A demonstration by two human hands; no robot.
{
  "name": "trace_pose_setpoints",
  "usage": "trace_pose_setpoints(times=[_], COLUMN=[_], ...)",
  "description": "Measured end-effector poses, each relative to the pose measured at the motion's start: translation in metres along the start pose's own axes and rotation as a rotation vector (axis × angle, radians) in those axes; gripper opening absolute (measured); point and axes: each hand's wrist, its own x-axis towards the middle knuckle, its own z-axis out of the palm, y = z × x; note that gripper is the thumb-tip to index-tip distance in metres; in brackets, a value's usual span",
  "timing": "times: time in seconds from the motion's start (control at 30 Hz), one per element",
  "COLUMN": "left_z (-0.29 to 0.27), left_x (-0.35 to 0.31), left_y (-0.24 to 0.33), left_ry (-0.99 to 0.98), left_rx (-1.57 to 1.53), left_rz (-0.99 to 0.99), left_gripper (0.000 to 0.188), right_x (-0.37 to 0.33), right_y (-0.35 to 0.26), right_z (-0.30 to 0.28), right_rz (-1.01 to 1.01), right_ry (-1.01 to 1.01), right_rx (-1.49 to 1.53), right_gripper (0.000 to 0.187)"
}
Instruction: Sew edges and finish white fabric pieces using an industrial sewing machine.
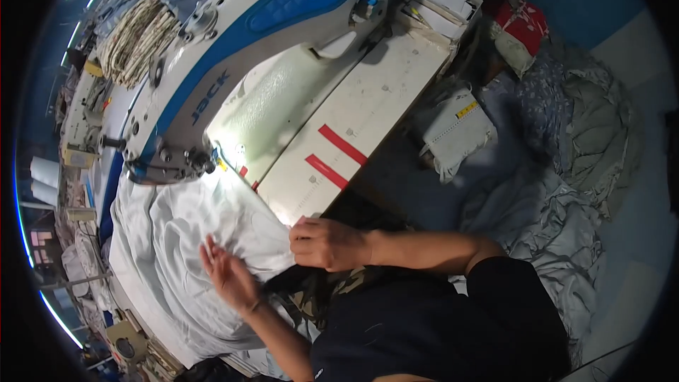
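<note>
A large white cloth lies in loose folds under the head of a white and blue sewing machine and spills toward me. My right hand is closed, its fingers pinched at the cloth's edge by the near corner of the machine bed. Over the folds to the left hovers my left hand, fingers apart and holding nothing; whether it touches the fabric I cannot tell. A bright lamp lights the needle area, where the glare hides the presser foot.
Red tape strips mark the bed. Right of it lie a white fabric piece with a yellow tape, a red bundle and heaped grey cloth. Coiled patterned fabric strips sit behind the machine. Other machines stand at the left.
</note>
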Motion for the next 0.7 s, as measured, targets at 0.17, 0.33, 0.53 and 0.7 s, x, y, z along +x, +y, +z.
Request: trace_pose_setpoints(times=[0.17, 0.33, 0.53, 0.7], left_z=[-0.022, 0.027, 0.023, 0.012], left_x=[-0.012, -0.019, -0.017, -0.014], left_y=[0.059, 0.023, -0.017, -0.015], left_ry=[0.163, -0.067, -0.156, -0.162], left_rx=[0.374, 0.144, -0.47, -0.532], left_rz=[-0.122, 0.129, -0.254, -0.254], left_gripper=[0.048, 0.045, 0.042, 0.04], right_x=[0.009, 0.022, -0.005, -0.015], right_y=[-0.001, 0.005, 0.085, 0.148], right_z=[0.002, -0.045, -0.222, -0.325], right_rz=[-0.015, 0.043, 0.389, 0.738], right_ry=[-0.04, 0.012, 0.388, 0.248], right_rx=[0.001, 0.142, -0.609, -1.005], right_gripper=[0.006, 0.024, 0.018, 0.022])
